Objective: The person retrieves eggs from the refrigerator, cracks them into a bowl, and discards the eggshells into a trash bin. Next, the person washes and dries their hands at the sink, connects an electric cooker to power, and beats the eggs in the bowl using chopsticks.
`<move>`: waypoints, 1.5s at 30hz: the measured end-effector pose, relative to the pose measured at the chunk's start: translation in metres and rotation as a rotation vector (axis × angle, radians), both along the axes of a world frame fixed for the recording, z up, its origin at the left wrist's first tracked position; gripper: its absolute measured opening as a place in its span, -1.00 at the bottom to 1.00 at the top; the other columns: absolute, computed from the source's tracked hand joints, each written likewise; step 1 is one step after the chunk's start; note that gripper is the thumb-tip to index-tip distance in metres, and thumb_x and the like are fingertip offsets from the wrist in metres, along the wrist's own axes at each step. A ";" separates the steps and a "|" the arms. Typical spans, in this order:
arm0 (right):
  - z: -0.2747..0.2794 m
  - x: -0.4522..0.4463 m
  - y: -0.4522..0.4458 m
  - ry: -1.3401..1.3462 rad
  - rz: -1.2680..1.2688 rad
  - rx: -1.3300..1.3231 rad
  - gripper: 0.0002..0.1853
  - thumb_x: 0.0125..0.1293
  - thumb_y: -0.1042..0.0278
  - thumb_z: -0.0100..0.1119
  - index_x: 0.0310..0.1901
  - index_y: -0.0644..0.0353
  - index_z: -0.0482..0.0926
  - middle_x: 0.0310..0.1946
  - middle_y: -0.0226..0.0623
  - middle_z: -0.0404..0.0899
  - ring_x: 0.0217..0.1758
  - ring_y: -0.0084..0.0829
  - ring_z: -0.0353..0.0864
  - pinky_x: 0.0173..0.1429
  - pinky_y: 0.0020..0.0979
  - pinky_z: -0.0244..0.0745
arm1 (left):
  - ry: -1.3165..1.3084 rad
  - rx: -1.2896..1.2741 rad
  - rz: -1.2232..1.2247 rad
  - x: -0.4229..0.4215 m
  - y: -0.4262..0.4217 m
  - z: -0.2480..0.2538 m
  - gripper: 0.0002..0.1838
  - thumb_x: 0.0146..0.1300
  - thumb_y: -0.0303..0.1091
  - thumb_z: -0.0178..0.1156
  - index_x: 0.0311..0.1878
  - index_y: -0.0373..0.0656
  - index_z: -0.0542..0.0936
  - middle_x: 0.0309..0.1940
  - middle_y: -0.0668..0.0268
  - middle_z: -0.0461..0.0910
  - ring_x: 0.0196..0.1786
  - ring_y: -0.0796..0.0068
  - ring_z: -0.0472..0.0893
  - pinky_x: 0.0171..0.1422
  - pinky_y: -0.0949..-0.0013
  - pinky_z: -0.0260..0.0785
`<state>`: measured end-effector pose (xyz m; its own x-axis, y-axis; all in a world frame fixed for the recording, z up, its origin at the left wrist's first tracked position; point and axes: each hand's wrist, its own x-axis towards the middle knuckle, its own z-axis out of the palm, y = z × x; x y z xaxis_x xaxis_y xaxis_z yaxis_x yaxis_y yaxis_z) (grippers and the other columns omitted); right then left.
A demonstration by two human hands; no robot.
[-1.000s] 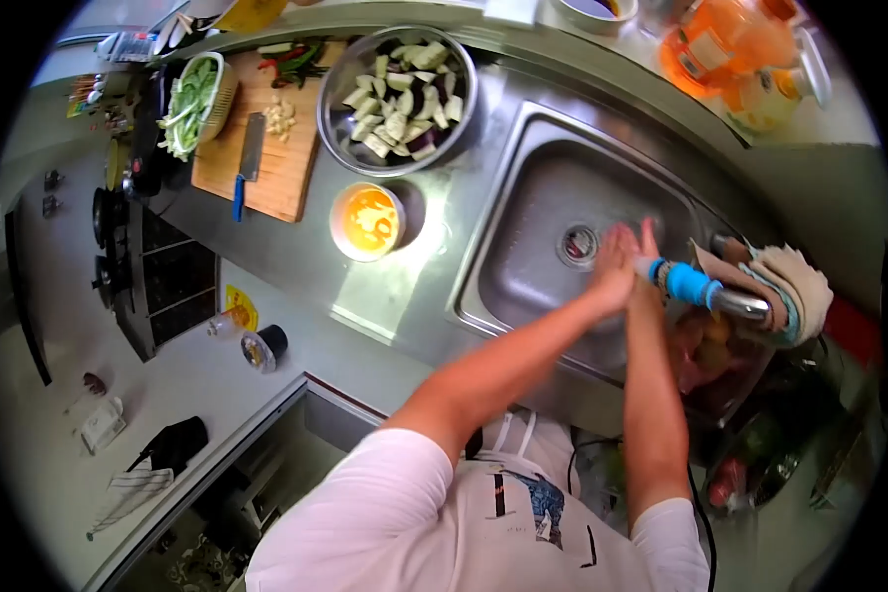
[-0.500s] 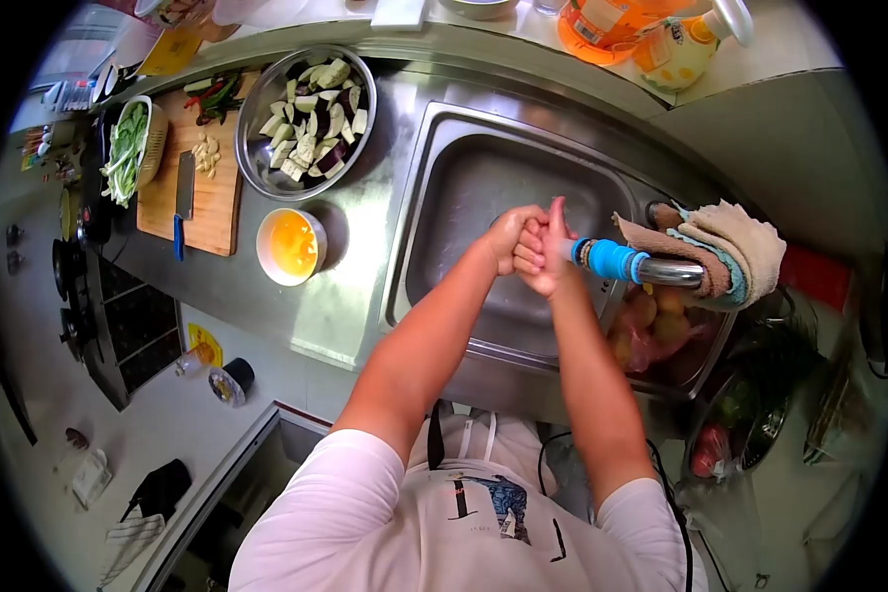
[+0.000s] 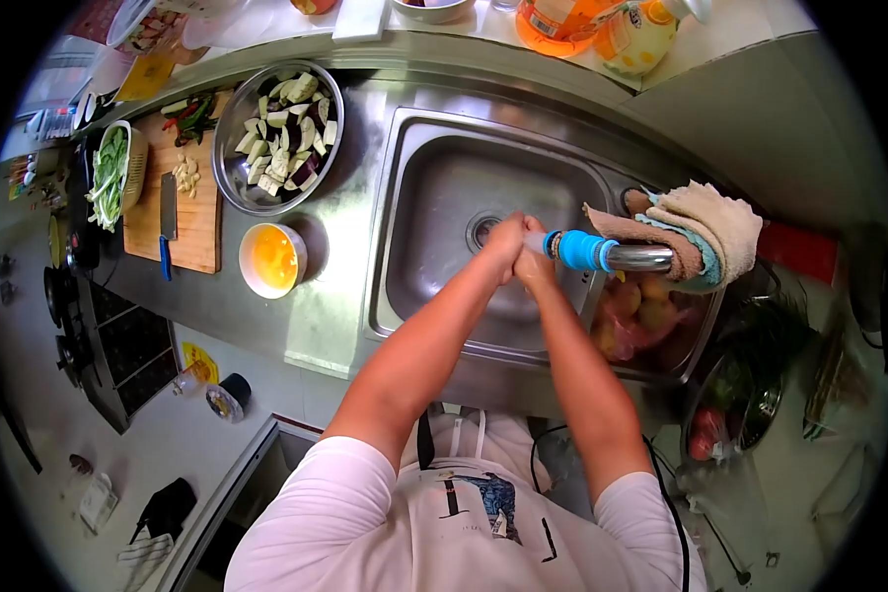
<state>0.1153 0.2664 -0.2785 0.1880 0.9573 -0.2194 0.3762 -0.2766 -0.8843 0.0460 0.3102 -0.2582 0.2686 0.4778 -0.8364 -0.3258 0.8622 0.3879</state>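
Note:
Over the steel sink (image 3: 434,286), my left hand (image 3: 504,245) and my right hand (image 3: 532,264) are pressed together, fingers closed around each other. They meet right at the mouth of the faucet (image 3: 641,259), which has a blue ribbed sleeve (image 3: 582,251) on its end. The drain (image 3: 481,229) shows just left of my hands. Most of the fingers are hidden by the backs of the hands, and no object is visible between them.
Folded cloths (image 3: 705,232) hang over the faucet. Potatoes in a bag (image 3: 636,316) lie in the smaller basin. Leftward are a bowl of cut eggplant (image 3: 284,138), a bowl of beaten egg (image 3: 271,260), and a cutting board (image 3: 199,232) with a knife (image 3: 168,222), garlic and peppers.
My hands have shifted from a loose clasp with the right thumb raised to a tighter clasp, thumb down. The whole view has shifted slightly.

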 end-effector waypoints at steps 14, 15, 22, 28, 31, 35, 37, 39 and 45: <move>0.003 -0.043 0.015 0.268 -0.652 -0.172 -0.62 0.31 0.01 0.12 -0.08 0.18 0.51 -0.15 -0.21 0.57 -0.06 -0.36 0.57 -0.02 -0.31 0.46 | 1.090 1.307 -0.600 -0.002 -0.009 -0.032 -0.62 0.34 0.00 0.02 -0.20 -0.11 0.64 -0.39 0.10 0.65 -0.35 0.29 0.58 -0.18 0.24 0.40; -0.010 -0.038 0.018 0.470 -0.606 -0.195 -0.66 0.33 0.06 0.11 -0.09 0.19 0.51 -0.17 -0.20 0.58 -0.05 -0.38 0.57 -0.03 -0.34 0.46 | 0.856 1.164 -0.495 -0.010 -0.013 -0.030 -0.61 0.33 0.02 0.03 -0.20 -0.12 0.64 -0.34 0.08 0.65 -0.30 0.30 0.58 -0.13 0.24 0.40; 0.021 -0.030 0.020 0.826 -0.537 -0.058 -0.75 0.35 0.10 0.04 -0.18 0.10 0.53 -0.26 -0.25 0.58 -0.12 -0.28 0.59 -0.06 -0.26 0.47 | -0.211 0.006 -0.411 -0.041 0.029 -0.008 -0.63 0.31 0.02 -0.05 -0.34 -0.07 0.55 -0.60 0.38 0.45 -0.71 0.59 0.35 -0.67 0.45 0.26; 0.023 -0.032 0.026 -0.141 -0.374 0.002 -0.69 0.29 0.02 0.04 -0.22 0.12 0.54 -0.21 -0.19 0.62 -0.08 -0.11 0.58 -0.04 -0.13 0.45 | -0.353 0.011 -0.017 -0.022 0.019 -0.011 -0.66 0.38 -0.05 -0.07 -0.24 -0.13 0.52 -0.36 0.18 0.61 -0.26 0.24 0.62 -0.07 -0.06 0.49; 0.049 -0.001 0.011 -0.433 -0.140 0.147 -0.69 0.15 0.18 0.10 -0.12 0.14 0.57 -0.08 -0.13 0.61 0.05 -0.02 0.53 0.10 -0.04 0.41 | -0.130 0.040 -0.004 -0.012 0.016 0.004 -0.66 0.42 -0.03 -0.08 -0.14 -0.09 0.51 -0.28 0.18 0.61 -0.22 0.28 0.62 -0.10 0.03 0.52; 0.036 0.056 -0.010 0.070 -0.198 -0.173 -0.70 0.29 0.19 0.04 -0.03 0.17 0.52 -0.18 -0.13 0.64 -0.19 -0.22 0.65 -0.15 -0.23 0.54 | 0.177 0.107 -0.304 -0.021 0.019 0.034 -0.55 0.42 0.00 -0.06 0.12 -0.15 0.48 -0.08 0.25 0.57 -0.21 0.37 0.59 -0.19 0.27 0.49; 0.073 0.089 -0.021 0.541 -0.483 -0.489 -0.73 0.33 0.20 0.02 -0.09 0.19 0.53 -0.32 -0.18 0.64 -0.38 -0.34 0.64 -0.33 -0.34 0.54 | 0.179 0.118 -0.336 -0.027 0.025 0.029 -0.56 0.42 0.00 -0.06 0.10 -0.14 0.49 -0.11 0.28 0.57 -0.24 0.39 0.57 -0.19 0.28 0.47; 0.028 0.149 -0.017 0.330 -0.405 -0.508 -0.82 0.27 0.33 0.04 -0.24 0.25 0.55 -0.47 -0.23 0.62 -0.55 -0.39 0.58 -0.47 -0.38 0.50 | 0.160 0.094 -0.424 -0.037 0.027 0.010 -0.59 0.42 0.00 -0.06 0.03 -0.12 0.54 -0.23 0.37 0.56 -0.28 0.46 0.50 -0.13 0.28 0.43; 0.091 0.202 0.002 -0.004 -0.353 -0.248 -0.74 0.17 0.32 0.11 -0.15 0.27 0.48 -0.51 -0.33 0.56 -0.57 -0.48 0.52 -0.47 -0.43 0.46 | 0.204 0.093 -0.531 -0.043 0.026 0.037 -0.62 0.41 -0.09 -0.07 0.06 -0.17 0.47 -0.07 0.30 0.52 -0.01 0.33 0.56 0.17 0.18 0.38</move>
<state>0.3172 0.2683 -0.1877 0.4962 0.7524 -0.4332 0.2234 -0.5928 -0.7738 0.0028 0.3360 -0.2213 0.3295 0.3957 -0.8572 0.2320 0.8461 0.4798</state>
